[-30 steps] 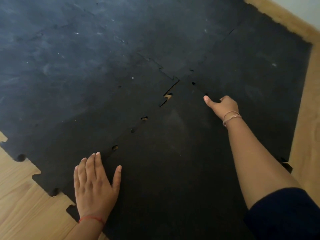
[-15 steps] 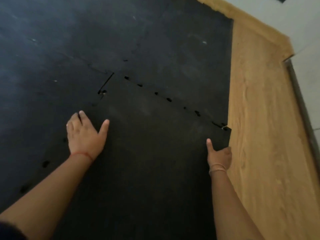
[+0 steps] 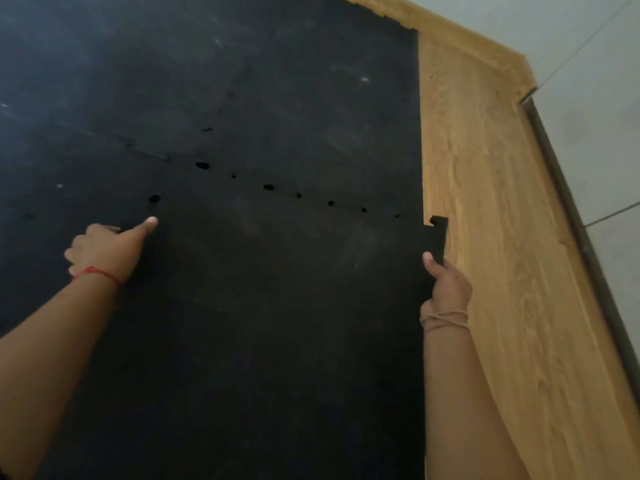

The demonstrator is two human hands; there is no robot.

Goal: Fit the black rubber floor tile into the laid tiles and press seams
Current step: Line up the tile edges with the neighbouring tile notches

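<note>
The black rubber floor tile point(image 3: 277, 323) fills the near middle of the view, its far edge meeting the laid tiles point(image 3: 242, 81) along a seam marked by several small dark gaps point(image 3: 268, 186). My left hand point(image 3: 107, 247) rests at the tile's left side, fingers curled and thumb stretched flat toward a gap near the left seam. My right hand point(image 3: 446, 285) grips the tile's right edge just below its protruding corner tab point(image 3: 439, 223), thumb on top and fingers hidden beneath.
Wooden floor point(image 3: 502, 271) runs along the right of the tiles, bordered by a wooden skirting point(image 3: 467, 32) at the far end. A dark metal strip point(image 3: 568, 209) and grey tiled floor point(image 3: 609, 150) lie beyond it on the right.
My view has swung right. My left hand went from lying flat and spread to curled with the thumb out. My right hand has closed on the tile's right edge.
</note>
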